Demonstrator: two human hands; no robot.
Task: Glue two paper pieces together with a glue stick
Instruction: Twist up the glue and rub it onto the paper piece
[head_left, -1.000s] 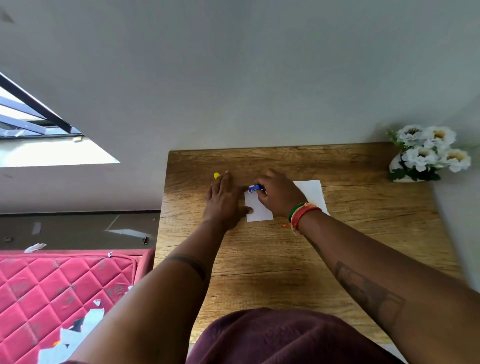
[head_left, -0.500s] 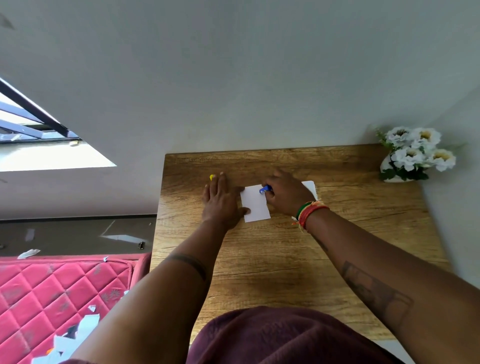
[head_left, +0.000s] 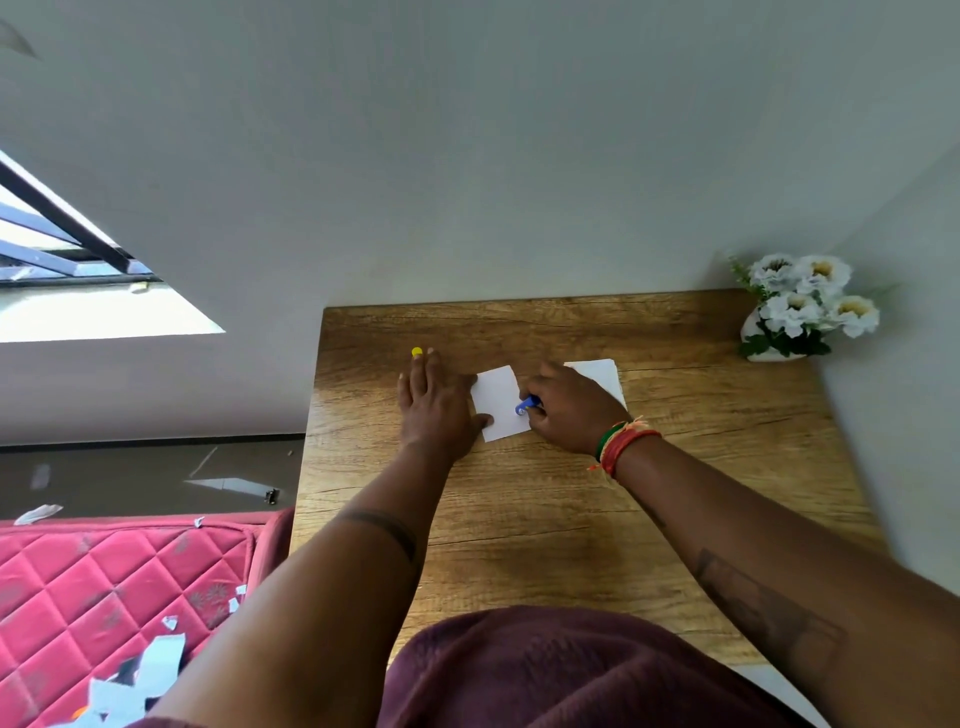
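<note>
Under the right hand (head_left: 571, 410), whose fingers are curled tight around the blue glue stick (head_left: 527, 405), lies the small paper piece (head_left: 496, 397), so the flat, spread left hand (head_left: 439, 402) beside it should likely pin its edge while strokes run outward, with the second piece (head_left: 602, 376) waiting just behind the right hand.

White paper piece (head_left: 500, 402) lies flat, slightly rotated. Second white paper piece (head_left: 602, 375) lies flat just beside it — partly hidden. Blue glue stick (head_left: 528, 405) — tip on the first piece.
</note>
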